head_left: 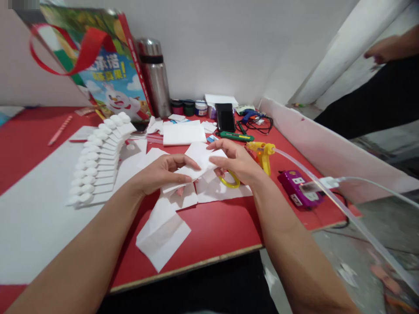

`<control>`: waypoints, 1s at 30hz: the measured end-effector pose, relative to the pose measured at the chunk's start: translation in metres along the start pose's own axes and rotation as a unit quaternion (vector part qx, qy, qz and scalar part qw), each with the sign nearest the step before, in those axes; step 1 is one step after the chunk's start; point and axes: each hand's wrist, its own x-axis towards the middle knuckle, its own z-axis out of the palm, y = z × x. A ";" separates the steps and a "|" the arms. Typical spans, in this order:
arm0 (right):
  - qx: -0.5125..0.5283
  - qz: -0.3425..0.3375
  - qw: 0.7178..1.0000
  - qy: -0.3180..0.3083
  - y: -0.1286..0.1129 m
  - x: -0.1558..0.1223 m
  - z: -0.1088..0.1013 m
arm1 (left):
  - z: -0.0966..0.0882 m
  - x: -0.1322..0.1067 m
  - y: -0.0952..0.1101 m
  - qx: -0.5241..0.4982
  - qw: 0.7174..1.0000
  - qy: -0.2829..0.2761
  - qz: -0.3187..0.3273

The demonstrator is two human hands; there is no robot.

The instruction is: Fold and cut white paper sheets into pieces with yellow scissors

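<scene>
Above the table's front part, my left hand (pixel 165 172) pinches the near left edge of a white paper piece (pixel 201 161) between thumb and fingers. The right side of that same piece is between the thumb and fingers of my right hand (pixel 240 161). It looks folded or layered; I cannot tell which. Below my hands, loose white paper scraps (pixel 163 240) overlap on the table. A yellow loop handle (pixel 231 182), like that of scissors, lies under my right hand, its other end hidden. Just beyond that hand rests a yellow glue gun (pixel 263 150) with a long clear glue stick.
At left, white strips with round heads (pixel 101 152) form a curved row on a white sheet (pixel 42 218). Behind are a gift bag (pixel 114 74), thermos (pixel 155 78), paint jars (pixel 189 107) and green cutter (pixel 236 136). A purple socket box (pixel 299 189) sits right. Another person's hand (pixel 384 50) shows.
</scene>
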 end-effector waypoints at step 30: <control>-0.642 0.207 0.728 0.126 -0.012 -0.025 0.009 | 0.004 0.009 -0.007 -0.103 0.972 0.201 0.062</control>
